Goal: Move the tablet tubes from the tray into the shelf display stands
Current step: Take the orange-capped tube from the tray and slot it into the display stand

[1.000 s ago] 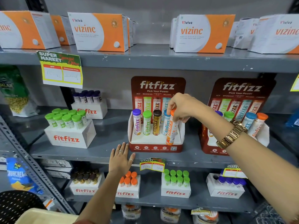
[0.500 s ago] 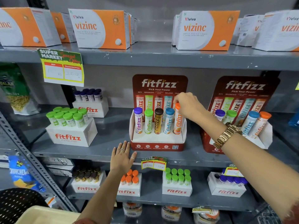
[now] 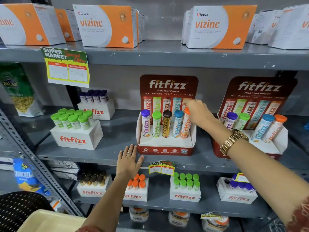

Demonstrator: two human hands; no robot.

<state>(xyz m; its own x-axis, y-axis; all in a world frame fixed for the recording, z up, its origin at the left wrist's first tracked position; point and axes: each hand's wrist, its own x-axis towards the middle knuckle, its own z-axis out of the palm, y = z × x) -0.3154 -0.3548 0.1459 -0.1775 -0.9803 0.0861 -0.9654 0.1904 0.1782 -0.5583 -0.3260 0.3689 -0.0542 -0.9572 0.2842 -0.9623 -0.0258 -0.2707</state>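
Now upright in the rightmost slot of the centre display stand: the orange-capped tube, which a second ago hung tilted and only half entered, base near the stand's front lip. Seated since half a second ago, and unchanged in place from then. Still topped by the right hand, fingertips curled over the orange cap and pinching it from above; wrist with gold watch stretched in from the right. Barely shifted from half a second ago, only a touch lower on the cap.

Beside it, in a row to the left: blue-capped tube, brown-capped tube, green-capped tube, purple-capped tube, all standing, all where they stood before. Five slots, five tubes.

Flat on the grey shelf edge, just beside the stand's lower left corner: the left hand, fingers spread, palm down, holding nothing. Same spot as in both earlier views, rings visible on two fingers.

To the right, the second display stand with purple, green, blue and orange tubes, middle slot bare; untouched throughout.

Down in the lower left corner, a cream tray, only its rim in view, contents not visible.
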